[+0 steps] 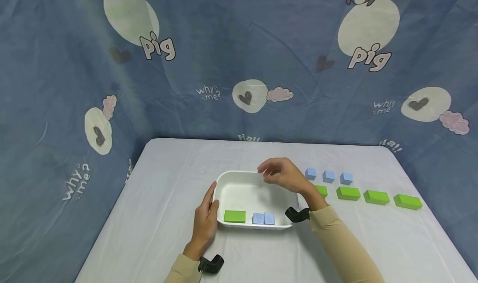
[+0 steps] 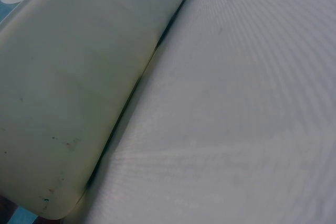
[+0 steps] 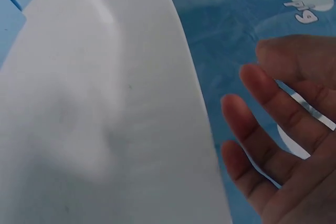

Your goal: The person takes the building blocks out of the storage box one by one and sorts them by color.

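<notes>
A white tray (image 1: 257,191) lies on the table, with a green block (image 1: 235,216) and two blue cubes (image 1: 263,218) along its near side. My left hand (image 1: 204,221) grips the tray's left edge, thumb by the rim and fingers along the outside. The left wrist view is mostly filled by the tray's outer wall (image 2: 89,77). Over the back right part of the tray hovers my right hand (image 1: 281,175), fingers loosely bent and holding nothing. In the right wrist view the right hand's fingers (image 3: 283,114) are spread apart, beyond the tray's rim.
Right of the tray, three blue cubes (image 1: 328,176) stand in a row. In front of them runs a row of several green blocks (image 1: 376,197), the leftmost partly hidden by my right forearm. A white cloth (image 1: 168,191) covers the table; a blue printed curtain (image 1: 209,121) hangs behind.
</notes>
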